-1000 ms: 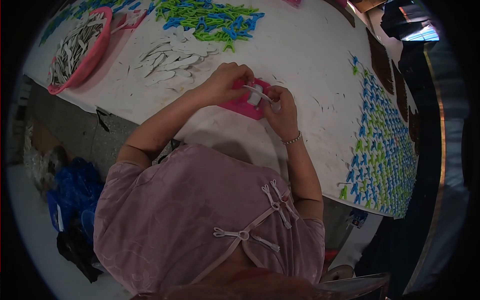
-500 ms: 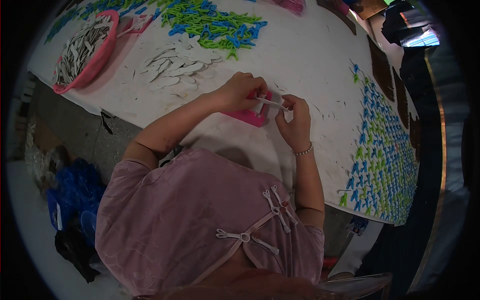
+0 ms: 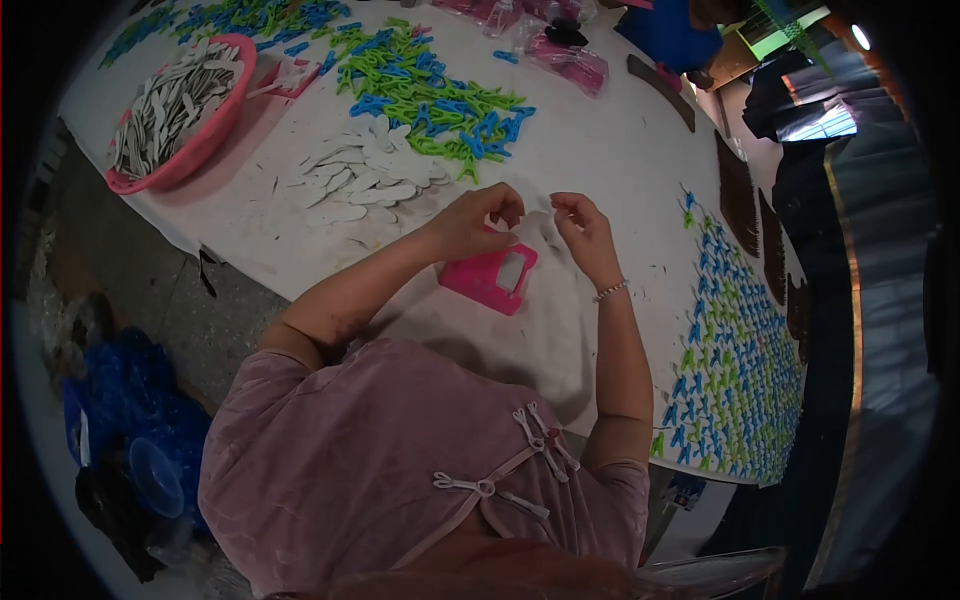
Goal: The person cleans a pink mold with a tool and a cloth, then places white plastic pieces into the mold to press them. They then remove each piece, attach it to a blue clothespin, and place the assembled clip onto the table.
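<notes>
"Where are the hands?"

"Over the white-covered table (image 3: 620, 135), a little apart. The left hand (image 3: 476, 222) has its fingers curled towards its thumb; the right hand (image 3: 588, 240) is raised to its right, fingers bent."

"Are they pinching anything?"

"I cannot tell; a pale, blurred shape (image 3: 537, 226) shows between them."

"And the bright pink, rectangular plastic holder (image 3: 478, 284)?"

"It lies on the table, just on the near side of the left hand, with a pale patch at its right end."

"What else is around?"

"To the left, a heap of flat, whitish oblong pieces (image 3: 372, 178); farther left, a round pink plastic basin (image 3: 214, 133) full of similar ones. Beyond, piled green and blue plastic clips (image 3: 425, 95)."
</notes>
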`<action>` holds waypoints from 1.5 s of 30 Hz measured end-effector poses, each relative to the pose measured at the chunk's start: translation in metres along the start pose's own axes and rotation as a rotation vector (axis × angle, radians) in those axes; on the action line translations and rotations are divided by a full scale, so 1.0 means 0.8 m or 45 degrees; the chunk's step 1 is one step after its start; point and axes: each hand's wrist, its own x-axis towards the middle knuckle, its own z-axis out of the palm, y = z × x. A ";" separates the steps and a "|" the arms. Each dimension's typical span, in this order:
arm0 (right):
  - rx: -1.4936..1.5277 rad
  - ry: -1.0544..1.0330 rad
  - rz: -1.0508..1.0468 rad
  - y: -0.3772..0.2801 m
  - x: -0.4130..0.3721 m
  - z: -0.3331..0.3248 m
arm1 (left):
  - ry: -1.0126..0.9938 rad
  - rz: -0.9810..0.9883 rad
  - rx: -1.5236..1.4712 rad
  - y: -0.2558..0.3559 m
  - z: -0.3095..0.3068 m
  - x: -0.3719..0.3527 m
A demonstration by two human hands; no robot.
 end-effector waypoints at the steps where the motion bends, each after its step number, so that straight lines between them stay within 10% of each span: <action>1: -0.143 -0.031 0.054 0.022 0.022 0.010 | 0.007 0.033 0.003 -0.005 -0.005 0.000; 11: -0.793 0.048 -0.114 0.073 0.139 0.087 | 0.099 -0.037 -0.263 -0.020 -0.032 -0.002; 28: 0.433 0.356 -0.132 -0.042 -0.044 0.028 | 0.002 -0.446 -0.721 -0.010 -0.029 -0.004; 45: 0.265 0.127 -0.083 -0.061 -0.050 0.041 | -0.118 -0.390 -0.550 0.002 -0.028 -0.006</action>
